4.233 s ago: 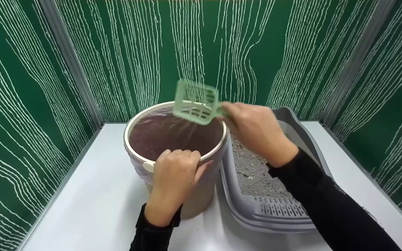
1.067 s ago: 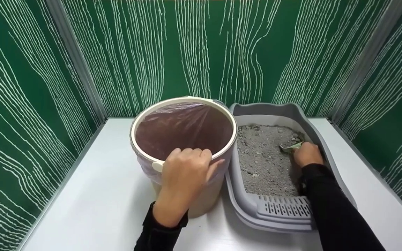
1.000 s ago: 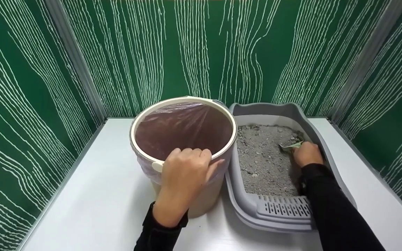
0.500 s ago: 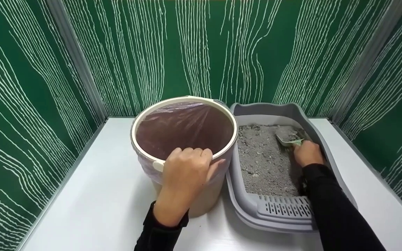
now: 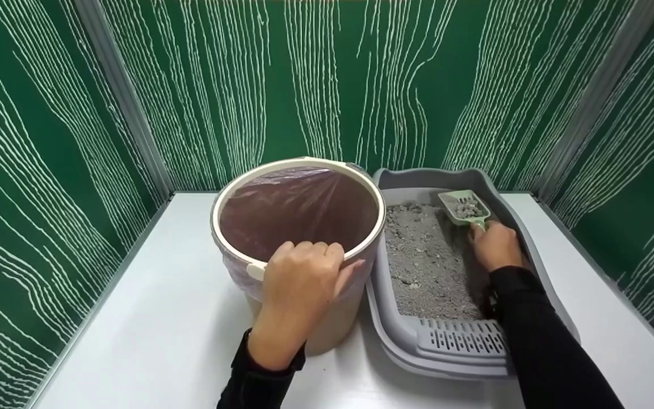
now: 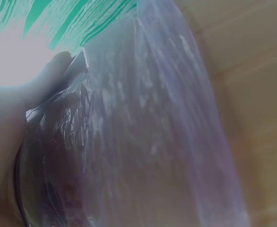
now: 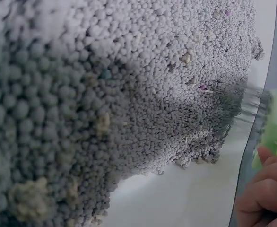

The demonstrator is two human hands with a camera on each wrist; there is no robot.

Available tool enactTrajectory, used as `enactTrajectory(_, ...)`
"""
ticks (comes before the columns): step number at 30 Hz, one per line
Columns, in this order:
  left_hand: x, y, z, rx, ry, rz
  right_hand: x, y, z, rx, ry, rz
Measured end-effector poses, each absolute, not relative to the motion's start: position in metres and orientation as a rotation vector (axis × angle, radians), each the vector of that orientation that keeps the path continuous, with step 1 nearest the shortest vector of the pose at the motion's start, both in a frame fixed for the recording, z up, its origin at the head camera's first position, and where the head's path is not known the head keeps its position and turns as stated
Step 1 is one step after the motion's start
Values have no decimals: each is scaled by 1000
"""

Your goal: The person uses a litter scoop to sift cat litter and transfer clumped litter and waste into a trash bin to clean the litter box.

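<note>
My left hand (image 5: 298, 289) grips the near rim of a cream trash bin (image 5: 334, 321), fingers curled over the edge. A thin clear plastic liner (image 6: 134, 123) covers the bin's rim and inside. In my right hand (image 5: 497, 245) is the handle of a pale green slotted litter scoop (image 5: 481, 218), held above the far right part of a grey litter box (image 5: 384, 335). Greyish clumps (image 5: 466, 208) lie in the scoop. In the right wrist view, grains stream down from the scoop (image 7: 276, 120) onto the grey litter (image 7: 148, 104).
The bin and litter box stand side by side on a white table (image 5: 151, 318). Green panels (image 5: 349, 85) with white wavy lines and grey metal posts (image 5: 128, 102) enclose it on the left, back and right. A slotted ledge (image 5: 463, 336) forms the box's near end.
My right hand went from holding the scoop over the bin to digging in the litter, then lifted the scoop, now loaded with clumps, toward the box's far end. My left hand stays on the rim.
</note>
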State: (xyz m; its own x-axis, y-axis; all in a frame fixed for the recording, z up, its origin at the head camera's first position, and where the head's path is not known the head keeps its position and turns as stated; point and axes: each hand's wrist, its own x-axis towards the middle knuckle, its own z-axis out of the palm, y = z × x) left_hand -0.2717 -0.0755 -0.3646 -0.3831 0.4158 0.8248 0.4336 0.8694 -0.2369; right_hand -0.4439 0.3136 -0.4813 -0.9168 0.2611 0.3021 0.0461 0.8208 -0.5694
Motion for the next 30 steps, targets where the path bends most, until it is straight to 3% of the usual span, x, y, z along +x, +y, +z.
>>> enactTrajectory(30, -272, -76, -365, -620, -2028, -29, -444, 311, -481, -160, -2676, 818)
